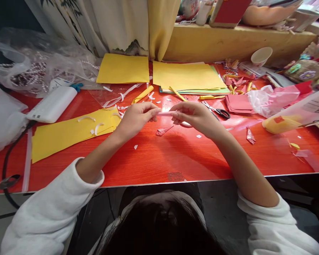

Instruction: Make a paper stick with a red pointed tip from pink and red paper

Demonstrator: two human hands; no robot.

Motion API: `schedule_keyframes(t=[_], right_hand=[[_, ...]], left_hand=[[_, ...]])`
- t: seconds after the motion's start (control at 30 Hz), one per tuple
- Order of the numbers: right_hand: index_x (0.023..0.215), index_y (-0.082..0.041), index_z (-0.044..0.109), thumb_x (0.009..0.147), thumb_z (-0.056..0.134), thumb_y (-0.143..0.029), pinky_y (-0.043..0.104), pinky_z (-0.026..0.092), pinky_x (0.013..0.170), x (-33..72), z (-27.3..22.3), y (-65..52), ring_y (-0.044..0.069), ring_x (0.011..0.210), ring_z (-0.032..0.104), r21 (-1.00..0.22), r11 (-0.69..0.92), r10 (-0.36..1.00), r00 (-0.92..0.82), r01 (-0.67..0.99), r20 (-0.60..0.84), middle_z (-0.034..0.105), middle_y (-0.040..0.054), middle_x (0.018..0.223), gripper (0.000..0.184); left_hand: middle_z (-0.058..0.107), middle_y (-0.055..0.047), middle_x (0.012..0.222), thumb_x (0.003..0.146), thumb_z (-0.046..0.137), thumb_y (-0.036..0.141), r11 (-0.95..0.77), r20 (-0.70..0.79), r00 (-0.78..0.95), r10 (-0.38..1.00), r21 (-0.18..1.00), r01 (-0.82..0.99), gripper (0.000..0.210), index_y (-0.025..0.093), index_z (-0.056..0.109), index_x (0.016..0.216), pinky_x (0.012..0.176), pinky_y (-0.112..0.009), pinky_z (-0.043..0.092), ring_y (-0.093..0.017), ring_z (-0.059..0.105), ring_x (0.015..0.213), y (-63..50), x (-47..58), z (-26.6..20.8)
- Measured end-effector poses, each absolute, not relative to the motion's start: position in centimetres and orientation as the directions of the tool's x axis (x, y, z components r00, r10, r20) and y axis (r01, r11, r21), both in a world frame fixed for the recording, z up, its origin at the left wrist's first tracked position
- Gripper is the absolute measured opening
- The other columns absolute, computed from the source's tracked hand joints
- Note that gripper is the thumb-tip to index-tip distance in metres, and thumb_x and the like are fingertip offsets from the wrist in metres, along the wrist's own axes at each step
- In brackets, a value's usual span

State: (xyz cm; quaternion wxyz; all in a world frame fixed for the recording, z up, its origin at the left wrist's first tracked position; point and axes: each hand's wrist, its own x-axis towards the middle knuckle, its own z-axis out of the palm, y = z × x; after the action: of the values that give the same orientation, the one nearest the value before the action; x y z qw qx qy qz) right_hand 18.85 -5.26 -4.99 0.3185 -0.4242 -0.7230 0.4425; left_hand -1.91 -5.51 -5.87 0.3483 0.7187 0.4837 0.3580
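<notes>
Between my two hands a narrow pink strip, perhaps rolled or folded paper (166, 114), is held level above the red table (149, 159). My left hand (142, 115) pinches its left end between thumb and fingers. Its right end is gripped by the fingertips of my right hand (192, 116). Scissors (220, 112) with dark handles lie just beyond my right hand, their blades partly hidden. A small crumpled pink piece (164, 131) rests on the table below the strip. White paper scraps are scattered around my left hand.
Yellow sheets (69, 132) lie at left, with more yellow paper stacks (186, 76) at the back. A white power strip (53, 104) and bags of beads (39, 69) stand left. Right are red paper squares (239, 103), a clear plastic sleeve (300, 109) and a white cup (261, 56).
</notes>
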Motion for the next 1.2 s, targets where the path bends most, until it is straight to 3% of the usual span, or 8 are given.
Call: schedule_keyframes(t=[0.17,0.33,0.53,0.73,0.83,0.93,1.07,1.2], right_hand=[[0.076,-0.013,0.06,0.086,0.048,-0.055,0.023,0.046,0.057,18.8,-5.4,-5.2,0.01,0.061,0.059,-0.884,0.271,0.906,-0.411,0.38,0.101,0.062,0.0042,0.069,0.045],[0.094,-0.015,0.062,0.078,0.063,-0.049,0.022,0.044,0.056,18.7,-5.4,-5.4,0.01,0.065,0.058,-0.856,0.349,0.89,-0.419,0.38,0.177,0.062,0.0023,0.074,0.037],[0.07,-0.014,0.058,0.088,0.043,-0.057,0.023,0.043,0.055,18.8,-5.4,-5.3,0.009,0.056,0.056,-0.857,0.31,0.908,-0.395,0.412,0.139,0.058,0.0024,0.062,0.049],[0.102,-0.02,0.053,0.078,0.066,-0.041,0.025,0.046,0.058,18.6,-5.8,-5.2,0.01,0.067,0.056,-0.794,0.427,0.871,-0.432,0.432,0.233,0.06,0.0035,0.094,0.035],[0.101,-0.022,0.053,0.084,0.059,-0.029,0.028,0.048,0.067,18.5,-5.7,-5.4,0.013,0.078,0.056,-0.701,0.504,0.856,-0.403,0.504,0.325,0.058,0.0038,0.102,0.019],[0.096,-0.024,0.056,0.088,0.051,-0.027,0.03,0.047,0.072,18.5,-5.4,-5.7,0.015,0.084,0.056,-0.609,0.557,0.829,-0.419,0.564,0.37,0.059,0.0038,0.099,0.01],[0.088,-0.023,0.057,0.092,0.044,-0.03,0.03,0.042,0.068,18.7,-5.4,-5.7,0.014,0.075,0.055,-0.497,0.621,0.784,-0.466,0.606,0.41,0.06,0.0034,0.086,0.016],[0.067,-0.019,0.049,0.092,0.043,-0.033,0.027,0.032,0.056,18.8,-5.8,-5.2,0.011,0.055,0.042,-0.454,0.586,0.809,-0.456,0.671,0.371,0.05,0.0,0.061,0.029]], left_hand=[[0.066,-0.002,0.081,0.079,0.063,0.039,-0.326,0.208,0.292,0.934,0.832,0.449,0.023,0.018,0.064,0.087,0.064,-0.024,0.041,-0.011,0.056,0.07,-5.8,-1.6,-6.1],[0.065,-0.001,0.079,0.081,0.06,0.039,-0.336,0.203,0.316,0.927,0.823,0.457,0.022,0.018,0.064,0.083,0.067,-0.025,0.04,-0.012,0.056,0.072,-5.9,-1.6,-6.0],[0.059,0.003,0.073,0.076,0.063,0.026,-0.362,0.21,0.337,0.918,0.793,0.491,0.009,0.018,0.06,0.078,0.061,-0.024,0.035,-0.01,0.051,0.067,-5.8,-1.5,-6.1],[0.056,0.002,0.062,0.078,0.058,0.028,-0.294,0.165,0.284,0.944,0.812,0.504,0.016,0.018,0.055,0.065,0.057,-0.025,0.032,-0.011,0.047,0.061,-6.0,-1.4,-5.7],[0.055,0.002,0.058,0.076,0.059,0.028,-0.268,0.133,0.295,0.946,0.832,0.485,0.019,0.018,0.054,0.061,0.055,-0.025,0.032,-0.01,0.046,0.058,-6.0,-1.6,-5.5],[0.056,0.002,0.056,0.074,0.061,0.029,-0.243,0.052,0.388,0.92,0.854,0.46,0.017,0.018,0.058,0.062,0.054,-0.025,0.034,-0.01,0.05,0.056,-5.8,-1.8,-5.6],[0.063,0.001,0.063,0.073,0.062,0.032,-0.2,-0.063,0.456,0.888,0.84,0.505,0.016,0.017,0.064,0.069,0.058,-0.025,0.038,-0.013,0.056,0.062,-5.6,-1.9,-6.0],[0.065,-0.001,0.083,0.077,0.06,0.033,-0.298,0.086,0.401,0.912,0.811,0.504,0.018,0.019,0.061,0.087,0.066,-0.026,0.042,-0.014,0.058,0.076,-5.6,-1.6,-6.5]])
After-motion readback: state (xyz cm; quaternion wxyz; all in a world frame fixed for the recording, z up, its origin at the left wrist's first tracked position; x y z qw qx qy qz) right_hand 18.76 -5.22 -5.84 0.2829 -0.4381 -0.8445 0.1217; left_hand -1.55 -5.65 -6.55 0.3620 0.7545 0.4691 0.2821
